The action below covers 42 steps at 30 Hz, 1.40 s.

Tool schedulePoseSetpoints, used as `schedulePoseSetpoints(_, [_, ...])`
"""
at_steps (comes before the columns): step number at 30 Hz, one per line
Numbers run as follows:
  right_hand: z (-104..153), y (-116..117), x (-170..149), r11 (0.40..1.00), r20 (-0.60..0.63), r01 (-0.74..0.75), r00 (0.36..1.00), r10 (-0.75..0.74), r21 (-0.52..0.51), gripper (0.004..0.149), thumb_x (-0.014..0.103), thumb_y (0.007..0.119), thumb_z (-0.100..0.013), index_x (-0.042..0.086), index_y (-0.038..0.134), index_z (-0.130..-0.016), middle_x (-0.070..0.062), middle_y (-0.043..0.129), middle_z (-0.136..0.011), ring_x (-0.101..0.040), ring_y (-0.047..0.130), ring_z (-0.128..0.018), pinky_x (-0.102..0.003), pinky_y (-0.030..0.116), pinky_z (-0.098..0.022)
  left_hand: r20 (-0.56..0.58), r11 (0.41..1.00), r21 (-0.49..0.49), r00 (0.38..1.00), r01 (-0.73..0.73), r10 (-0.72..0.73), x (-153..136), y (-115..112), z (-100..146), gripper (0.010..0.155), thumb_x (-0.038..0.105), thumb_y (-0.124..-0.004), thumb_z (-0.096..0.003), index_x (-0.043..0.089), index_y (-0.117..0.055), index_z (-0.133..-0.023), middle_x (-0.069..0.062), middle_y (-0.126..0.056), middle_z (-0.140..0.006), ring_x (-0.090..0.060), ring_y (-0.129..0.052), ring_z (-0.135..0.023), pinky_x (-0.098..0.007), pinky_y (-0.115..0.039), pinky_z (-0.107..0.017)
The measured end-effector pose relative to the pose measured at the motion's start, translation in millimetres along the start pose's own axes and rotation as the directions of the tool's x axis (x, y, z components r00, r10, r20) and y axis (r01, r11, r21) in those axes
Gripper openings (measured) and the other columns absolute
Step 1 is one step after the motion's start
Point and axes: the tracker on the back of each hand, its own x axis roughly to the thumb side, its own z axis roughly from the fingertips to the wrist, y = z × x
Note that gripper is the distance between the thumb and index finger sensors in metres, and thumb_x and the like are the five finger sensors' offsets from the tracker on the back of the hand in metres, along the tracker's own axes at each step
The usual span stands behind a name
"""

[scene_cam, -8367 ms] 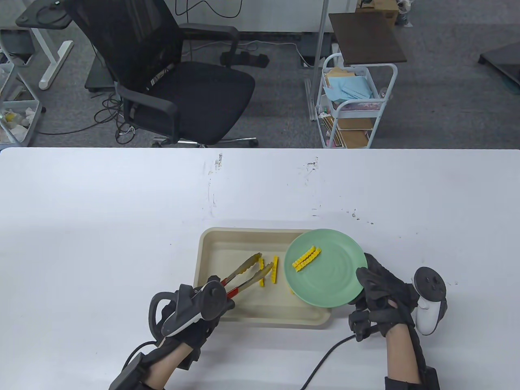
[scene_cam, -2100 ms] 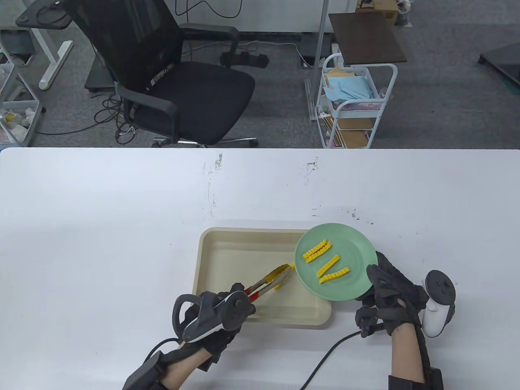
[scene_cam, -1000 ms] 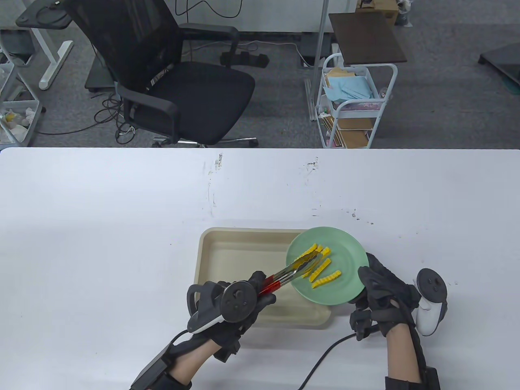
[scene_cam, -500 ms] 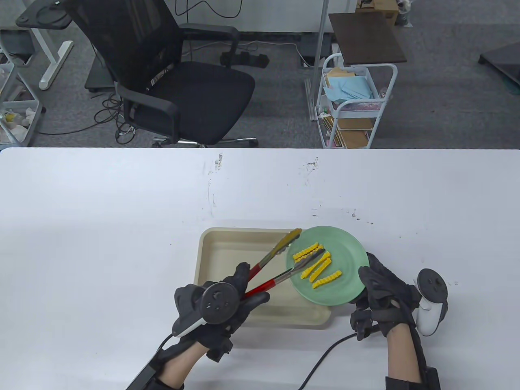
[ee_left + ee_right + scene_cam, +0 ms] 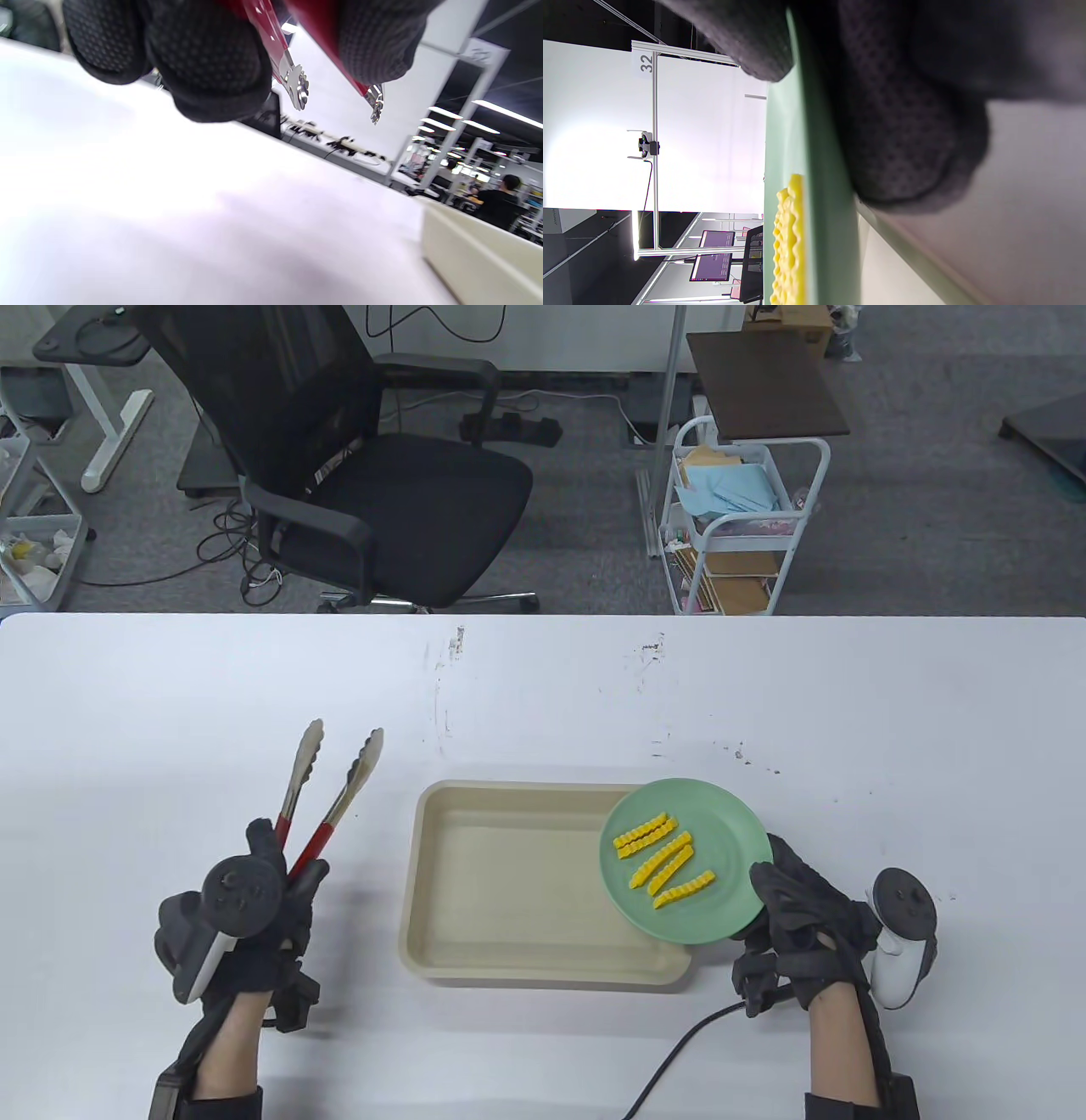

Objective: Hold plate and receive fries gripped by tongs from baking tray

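Green plate (image 5: pixel 730 831) is carrying four yellow crinkle fries (image 5: pixel 660 860); beige baking tray (image 5: pixel 475 882) is showing only bare floor where the plate isn't covering it. Right hand (image 5: pixel 802 920) is gripping the plate's near-right rim, holding it over the tray's right end. Left hand (image 5: pixel 246 916) is gripping one pair of red-handled tongs (image 5: pixel 327 785) left of the tray over the worktop (image 5: pixel 170 712), tips spread apart and holding nothing.

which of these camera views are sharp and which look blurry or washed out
Table view: sharp, evenly lit, the yellow crinkle fries crisp. Left wrist view: white table overexposed and blurred, black gloved fingers soft. Right wrist view: turned sideways, gloved fingers out of focus, wall glaring.
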Motion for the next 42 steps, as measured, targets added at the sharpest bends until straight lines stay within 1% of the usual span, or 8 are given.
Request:
schedulePoseSetpoints(3, [0,0,0,1.0,0.003,-0.003,1.0,0.003,0.003,0.054,0.025,0.077,-0.046,0.004,0.062,-0.094,-0.019,0.089,-0.069,-0.03,0.108,-0.015,-0.033,0.093,-0.004,-0.05,0.998,-0.064,0.999,-0.013,0.01,-11,-11,-7,0.082,0.05,-0.071,-0.057,0.002,-0.035,-0.113,-0.024,-0.073,-0.097,-0.019,-0.093,-0.053,-0.06,-0.07,-0.058])
schedulePoseSetpoints(12, [0,0,-1,1.0,-0.005,0.0,1.0,0.0,0.013,0.054,0.025,0.077,-0.046,0.004,0.062,-0.094,-0.02,0.089,-0.069,-0.03,0.108,-0.015,-0.033,0.093,-0.004,-0.077,0.986,-0.143,0.992,0.087,-0.099,-3,-32,-15,0.083,0.049,-0.071,-0.0572,0.002,-0.032,-0.113,-0.023,-0.07,-0.099,-0.026,-0.087,-0.066,-0.06,-0.068,-0.058])
schedulePoseSetpoints(16, [0,0,-1,1.0,-0.006,0.006,1.0,-0.006,0.011,0.054,0.025,0.077,-0.046,0.004,0.062,-0.094,-0.02,0.089,-0.069,-0.03,0.108,-0.015,-0.033,0.093,-0.004,-0.072,0.983,-0.158,0.992,0.096,-0.108,-3,-33,-16,0.082,0.048,-0.071,-0.0577,0.004,-0.031,-0.114,-0.023,-0.067,-0.102,-0.029,-0.085,-0.07,-0.06,-0.066,-0.058])
schedulePoseSetpoints(20, [0,0,-1,1.0,-0.008,0.011,1.0,-0.011,0.01,0.054,0.025,0.077,-0.046,0.004,0.062,-0.094,-0.02,0.089,-0.069,-0.03,0.108,-0.015,-0.033,0.093,-0.004,-0.093,0.97,-0.195,0.981,0.148,-0.169,-3,-35,-17,0.081,0.047,-0.072,-0.0584,0.006,-0.03,-0.115,-0.022,-0.063,-0.106,-0.035,-0.08,-0.078,-0.061,-0.063,-0.06])
schedulePoseSetpoints(22, [0,0,-1,1.0,-0.009,0.013,1.0,-0.013,0.009,0.054,0.025,0.077,-0.046,0.004,0.062,-0.094,-0.02,0.089,-0.069,-0.03,0.108,-0.015,-0.033,0.093,-0.004,-0.11,0.961,-0.213,0.973,0.176,-0.203,-4,-38,-19,0.081,0.046,-0.073,-0.0586,0.008,-0.031,-0.115,-0.021,-0.066,-0.106,-0.037,-0.078,-0.081,-0.061,-0.062,-0.061])
schedulePoseSetpoints(29, [0,-4,-1,1.0,-0.006,0.024,1.0,-0.024,-0.004,0.054,0.025,0.077,-0.046,0.004,0.062,-0.094,-0.019,0.089,-0.069,-0.03,0.108,-0.016,-0.033,0.093,-0.005,-0.116,0.937,-0.229,0.948,0.264,-0.295,-1,-44,-20,0.079,0.045,-0.072,-0.0594,0.008,-0.03,-0.115,-0.021,-0.063,-0.109,-0.039,-0.073,-0.084,-0.062,-0.059,-0.063])
schedulePoseSetpoints(38, [0,-23,-2,0.994,-0.003,0.08,0.997,-0.08,-0.078,0.054,0.025,0.077,-0.046,0.005,0.061,-0.094,-0.019,0.088,-0.07,-0.031,0.108,-0.017,-0.034,0.094,-0.006,-0.119,0.928,-0.249,0.943,0.276,-0.312,0,-45,-20,0.078,0.046,-0.069,-0.0602,0.007,-0.03,-0.115,-0.019,-0.06,-0.11,-0.037,-0.071,-0.085,-0.063,-0.056,-0.064])
schedulePoseSetpoints(42, [3,-36,-3,0.978,0.011,0.11,0.994,-0.11,-0.18,0.055,0.025,0.076,-0.046,0.005,0.06,-0.094,-0.019,0.088,-0.071,-0.031,0.109,-0.018,-0.035,0.094,-0.007,-0.132,0.943,-0.258,0.959,0.211,-0.251,-4,-40,-19,0.084,0.055,-0.067,-0.0589,0.008,-0.026,-0.116,-0.018,-0.058,-0.112,-0.036,-0.071,-0.087,-0.063,-0.056,-0.066])
